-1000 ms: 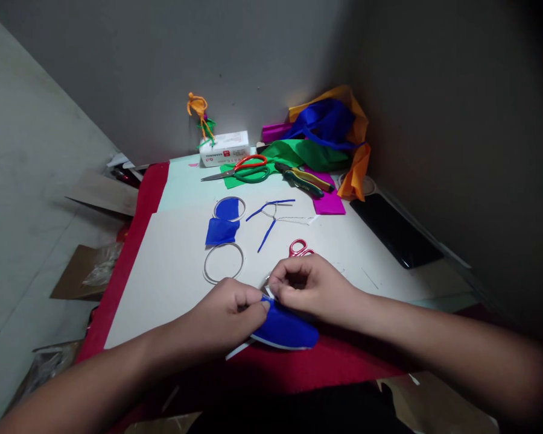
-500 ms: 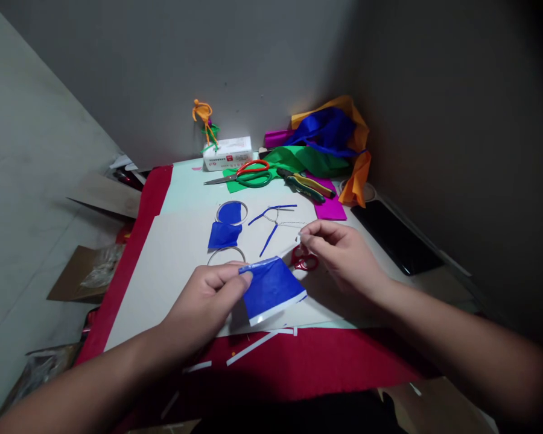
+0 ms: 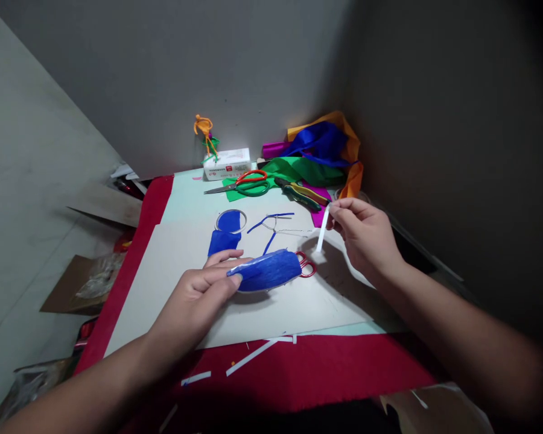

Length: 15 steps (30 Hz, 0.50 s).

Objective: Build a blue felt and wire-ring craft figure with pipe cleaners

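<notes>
My left hand [image 3: 208, 289] pinches the left end of a blue paper piece [image 3: 269, 269], which is held above the white board, curved, with a pale edge. My right hand [image 3: 366, 232] pinches the top of a narrow white strip [image 3: 323, 232] that hangs down, apart from the blue piece. Red-handled scissors [image 3: 308, 265] lie just beyond the blue piece, their blades hidden by it. Behind it is a wire figure [image 3: 274, 224] partly wrapped in blue. A tape ring [image 3: 245, 222] with blue paper inside it and a blue square [image 3: 224, 242] lie left of the figure.
Scissors with orange and green handles [image 3: 252, 182], pliers [image 3: 304, 196] and crumpled coloured paper [image 3: 321, 144] lie at the back. An orange figure [image 3: 203, 128] stands by a white box [image 3: 228, 163]. White strips [image 3: 248, 357] lie on the red cloth [image 3: 335, 361] in front.
The white strip has come away from the blue piece as my right hand moved right. The blue piece has tilted flatter and shifted slightly left in my left hand.
</notes>
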Available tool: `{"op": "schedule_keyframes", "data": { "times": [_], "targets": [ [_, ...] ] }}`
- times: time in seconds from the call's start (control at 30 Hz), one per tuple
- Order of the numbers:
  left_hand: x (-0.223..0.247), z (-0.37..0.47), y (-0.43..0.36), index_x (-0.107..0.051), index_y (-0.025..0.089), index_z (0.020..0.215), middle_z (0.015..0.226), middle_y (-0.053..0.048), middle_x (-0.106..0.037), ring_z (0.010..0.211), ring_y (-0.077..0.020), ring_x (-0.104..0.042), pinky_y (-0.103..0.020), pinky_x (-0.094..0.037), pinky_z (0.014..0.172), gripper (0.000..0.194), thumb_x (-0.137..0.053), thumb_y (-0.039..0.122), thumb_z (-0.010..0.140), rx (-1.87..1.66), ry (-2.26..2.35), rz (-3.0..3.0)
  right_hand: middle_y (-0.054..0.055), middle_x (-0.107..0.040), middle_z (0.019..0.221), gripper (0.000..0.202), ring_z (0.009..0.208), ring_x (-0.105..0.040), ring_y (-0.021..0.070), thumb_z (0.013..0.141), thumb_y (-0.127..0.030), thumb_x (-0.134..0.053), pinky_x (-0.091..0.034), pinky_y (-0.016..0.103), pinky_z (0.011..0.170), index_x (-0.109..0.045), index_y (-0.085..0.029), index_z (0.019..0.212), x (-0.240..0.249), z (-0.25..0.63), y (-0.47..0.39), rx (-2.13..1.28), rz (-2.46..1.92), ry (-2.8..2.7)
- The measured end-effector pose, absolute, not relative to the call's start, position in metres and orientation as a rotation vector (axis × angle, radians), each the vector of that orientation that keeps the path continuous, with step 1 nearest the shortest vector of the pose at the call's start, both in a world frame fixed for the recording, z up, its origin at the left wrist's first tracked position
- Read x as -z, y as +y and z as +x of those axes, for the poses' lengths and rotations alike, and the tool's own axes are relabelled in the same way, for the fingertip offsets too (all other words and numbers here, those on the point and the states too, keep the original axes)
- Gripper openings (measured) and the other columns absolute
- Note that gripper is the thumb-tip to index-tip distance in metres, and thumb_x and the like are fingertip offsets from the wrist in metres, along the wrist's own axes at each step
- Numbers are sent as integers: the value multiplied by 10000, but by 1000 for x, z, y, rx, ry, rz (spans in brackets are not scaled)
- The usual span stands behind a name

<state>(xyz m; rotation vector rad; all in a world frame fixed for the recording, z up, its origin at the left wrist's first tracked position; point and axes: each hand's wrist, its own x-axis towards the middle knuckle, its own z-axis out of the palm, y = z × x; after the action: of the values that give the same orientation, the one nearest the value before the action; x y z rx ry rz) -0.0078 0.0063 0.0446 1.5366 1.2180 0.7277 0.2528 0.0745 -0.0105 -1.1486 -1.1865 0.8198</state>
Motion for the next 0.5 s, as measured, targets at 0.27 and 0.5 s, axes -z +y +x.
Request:
{"op": "schedule_keyframes", "data": {
  "times": [0.27, 0.5],
  "targets": [
    [-43, -10, 6, -740, 250, 933, 1309, -6, -560, 1343, -265, -288, -471, -178, 1126, 272, -474, 243, 880, -749, 1204, 1611, 61, -661, 938, 299, 873, -603, 187, 749, -96, -466, -475, 313, 770, -640, -165, 982, 1, 241, 60, -803, -1243, -1778],
    [-45, -9, 3, -754, 231, 887, 1378, -13, -480, 1330, -300, -315, -480, -194, 1126, 292, -463, 222, 870, -732, 1152, 1589, 137, -640, 997, 243, 954, -539, 268, 795, -236, -574, -418, 397, 848, -662, -142, 1000, 23, 253, 82, -140, -1391, -2121]
  ]
}}
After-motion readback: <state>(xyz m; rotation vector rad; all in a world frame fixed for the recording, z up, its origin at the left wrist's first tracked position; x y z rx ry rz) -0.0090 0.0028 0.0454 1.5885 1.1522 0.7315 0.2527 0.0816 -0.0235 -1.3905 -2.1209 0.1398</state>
